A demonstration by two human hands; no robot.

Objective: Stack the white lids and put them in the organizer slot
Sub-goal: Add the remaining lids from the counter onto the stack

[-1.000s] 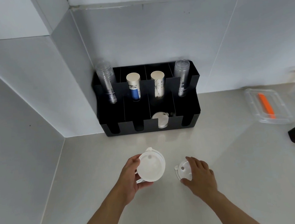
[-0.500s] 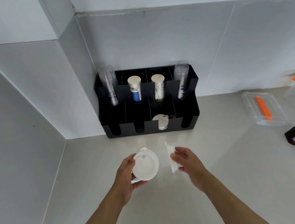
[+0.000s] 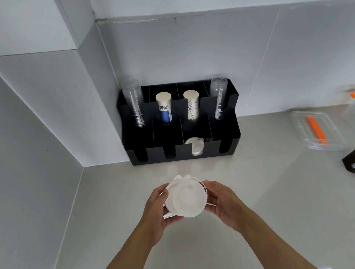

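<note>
Both hands, left hand [image 3: 156,212] and right hand [image 3: 225,204], clasp the stacked white lids [image 3: 186,198] with curled fingers above the table [image 3: 267,190], near the black organizer [image 3: 179,120].

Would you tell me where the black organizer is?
The black organizer stands at centre in the head view, against the back wall near the corner, beyond both hands.

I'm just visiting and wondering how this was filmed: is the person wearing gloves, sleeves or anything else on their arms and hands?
Nothing is worn that the view shows. The left hand and right hand are bare, with no gloves, and I see no rings. Both forearms are uncovered from the wrists down to the bottom edge of the picture: no sleeves, watch, straps or cables appear there. Anything above that is out of view.
</note>
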